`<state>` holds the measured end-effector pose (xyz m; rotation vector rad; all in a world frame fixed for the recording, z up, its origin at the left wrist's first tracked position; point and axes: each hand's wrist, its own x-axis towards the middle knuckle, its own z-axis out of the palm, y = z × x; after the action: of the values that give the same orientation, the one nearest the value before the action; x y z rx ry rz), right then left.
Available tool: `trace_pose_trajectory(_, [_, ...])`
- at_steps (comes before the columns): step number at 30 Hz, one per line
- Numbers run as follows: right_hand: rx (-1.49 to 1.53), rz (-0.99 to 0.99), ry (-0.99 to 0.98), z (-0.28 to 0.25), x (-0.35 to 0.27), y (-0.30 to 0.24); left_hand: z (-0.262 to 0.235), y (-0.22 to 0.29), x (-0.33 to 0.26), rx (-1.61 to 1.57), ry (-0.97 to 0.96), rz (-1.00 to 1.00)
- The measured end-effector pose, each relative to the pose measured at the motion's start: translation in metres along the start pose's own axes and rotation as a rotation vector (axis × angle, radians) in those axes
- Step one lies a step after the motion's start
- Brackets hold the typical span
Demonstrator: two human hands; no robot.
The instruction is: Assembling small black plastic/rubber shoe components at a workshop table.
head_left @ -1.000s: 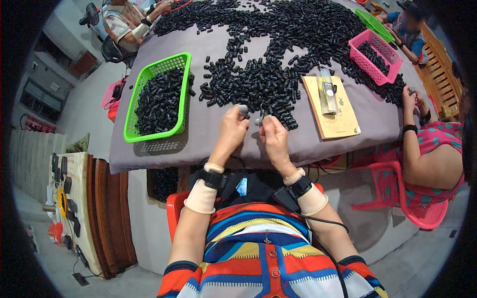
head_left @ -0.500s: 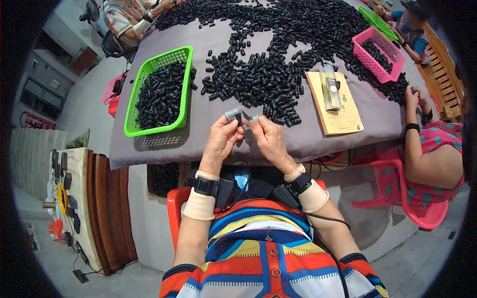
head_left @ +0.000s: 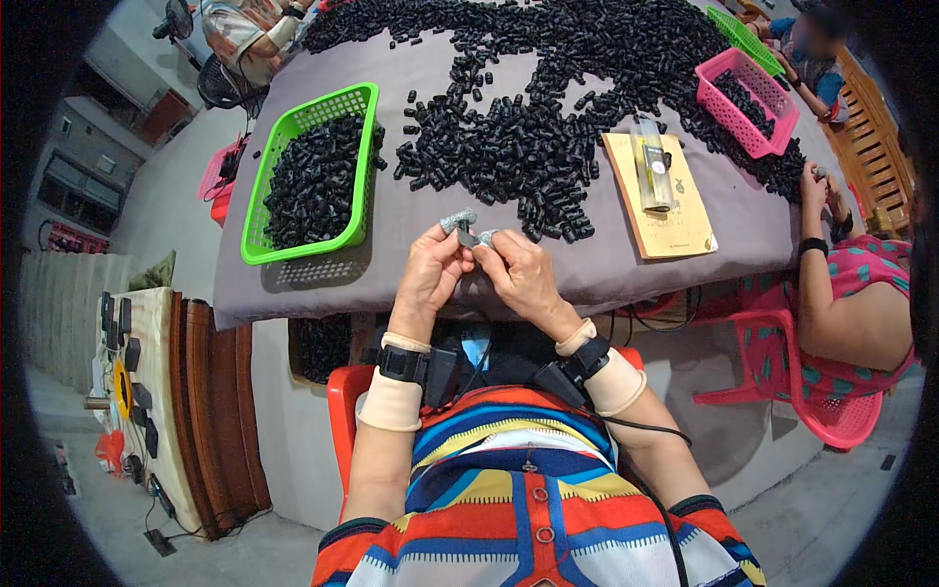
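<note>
Near the front edge of the table, my left hand (head_left: 428, 276) pinches a small black plastic part, mostly hidden by the fingers. My right hand (head_left: 523, 276) is closed, its fingertips meeting the left ones, around a thin dark blade-like piece (head_left: 468, 237); its handle, if any, is hidden. Silver-grey wrapping (head_left: 458, 220) covers a left fingertip, and similar wrapping shows on a right finger. Beyond my hands spreads a pile of small black cylindrical parts (head_left: 489, 147). To the left, a green basket (head_left: 252, 220) holds many of the same parts.
A yellowish notebook (head_left: 675, 235) with a clear plastic case (head_left: 652, 176) on it lies to the right. Farther off stand a pink basket (head_left: 753, 142) and another green basket (head_left: 748, 41). Co-workers sit at the right and far left; the table has a grey cloth (head_left: 421, 78).
My right hand has moved slightly left and closer to the left hand. The dark blade-like piece now lies lower, against the left fingertips.
</note>
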<state>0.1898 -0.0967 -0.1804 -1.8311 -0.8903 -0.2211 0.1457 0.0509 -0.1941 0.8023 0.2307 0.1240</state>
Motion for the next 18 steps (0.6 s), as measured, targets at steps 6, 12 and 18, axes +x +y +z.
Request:
trace_pose_trajectory(6, [-0.043, -0.015, 0.000, -0.0012, 0.0009, -0.0030, -0.0026, 0.0003, -0.0002, -0.005, -0.025, -0.008])
trace_pose_trajectory(12, [-0.069, -0.018, 0.008, 0.0002, 0.0007, -0.0023, -0.0015, 0.0016, -0.0014, -0.017, -0.032, -0.024])
trace_pose_trajectory(18, [-0.093, -0.013, 0.013, 0.0008, 0.0008, -0.0031, -0.0012, 0.0009, -0.0007, -0.045, -0.019, -0.035])
